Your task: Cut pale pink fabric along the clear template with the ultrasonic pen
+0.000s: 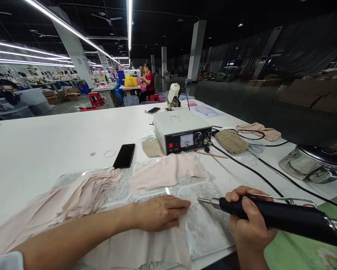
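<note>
My left hand (pixel 164 212) lies flat with its fingers stretched out, pressing a pale pink fabric piece (pixel 151 247) against a clear, scratched plate (pixel 209 225). In my right hand (pixel 251 221) is a black pen-like ultrasonic cutter (pixel 277 215), gripped around its barrel. Its metal tip points left, close to the fabric edge just beyond my left fingertips; whether it touches the cloth I cannot tell. To the left, a fanned stack of pink fabric pieces (pixel 86 193) rests partly under my forearm. Another pink fabric heap (pixel 171 170) sits behind my left hand.
A control box (pixel 182 131) with a dial stands behind the plate, its black cable (pixel 241 161) running towards the right. Around it are a black phone (pixel 124 155), brown card pieces (pixel 231 141) and a lidded glass pot (pixel 311 165). Co-workers (pixel 148 80) sit farther back.
</note>
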Motion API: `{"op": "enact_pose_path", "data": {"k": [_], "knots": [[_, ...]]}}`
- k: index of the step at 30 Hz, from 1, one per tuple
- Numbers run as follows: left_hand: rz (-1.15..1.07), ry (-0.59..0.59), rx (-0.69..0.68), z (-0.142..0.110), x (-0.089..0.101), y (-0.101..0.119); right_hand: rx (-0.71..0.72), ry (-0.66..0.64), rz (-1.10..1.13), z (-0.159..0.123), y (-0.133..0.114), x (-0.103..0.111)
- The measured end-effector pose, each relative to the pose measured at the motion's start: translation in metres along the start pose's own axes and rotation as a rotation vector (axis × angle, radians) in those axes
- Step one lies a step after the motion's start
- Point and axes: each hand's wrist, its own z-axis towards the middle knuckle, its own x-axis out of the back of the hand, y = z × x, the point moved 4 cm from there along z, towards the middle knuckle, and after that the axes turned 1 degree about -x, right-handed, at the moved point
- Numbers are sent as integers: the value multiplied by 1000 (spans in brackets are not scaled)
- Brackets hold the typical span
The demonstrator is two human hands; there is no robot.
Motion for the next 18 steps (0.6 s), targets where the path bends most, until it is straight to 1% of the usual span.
{"op": "enact_pose_path", "data": {"k": [13, 18], "knots": [[-24, -19, -44, 1, 0, 1, -21, -7, 26, 1, 2, 1], [34, -24, -68, 0, -2, 2, -30, -14, 48, 2, 4, 2]]}}
